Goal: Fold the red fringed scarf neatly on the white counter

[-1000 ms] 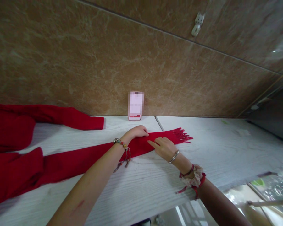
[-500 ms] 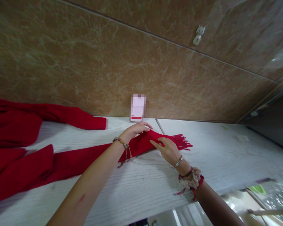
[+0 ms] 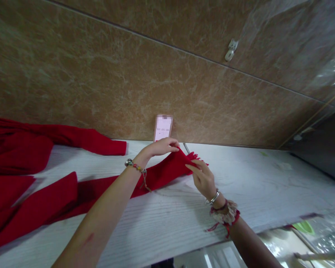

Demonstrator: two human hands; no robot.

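A long red scarf point(image 3: 159, 173) with a fringed end lies along the white wood-grain tabletop point(image 3: 153, 219). My left hand point(image 3: 163, 146) pinches its far edge close to the fringe. Across from it, my right hand point(image 3: 203, 176) grips the near edge between thumb and fingers. Between both hands the end of the cloth is raised and bent over, and part of the fringe is hidden behind it. Toward the left the scarf runs under my left forearm into a folded-over stretch point(image 3: 53, 199).
More red fabric point(image 3: 19, 150) is heaped at the left, one narrow piece reaching along the wall. A phone point(image 3: 163, 128) showing a timer leans on the brown marbled wall point(image 3: 114, 74). A dark panel point(image 3: 321, 145) stands at the right end. Clear plastic point(image 3: 333, 238) lies below the table's right edge.
Both hands have closed on the scarf's edges and lifted its end slightly. The fringe has drawn back to the left. The phone screen now shows running digits.
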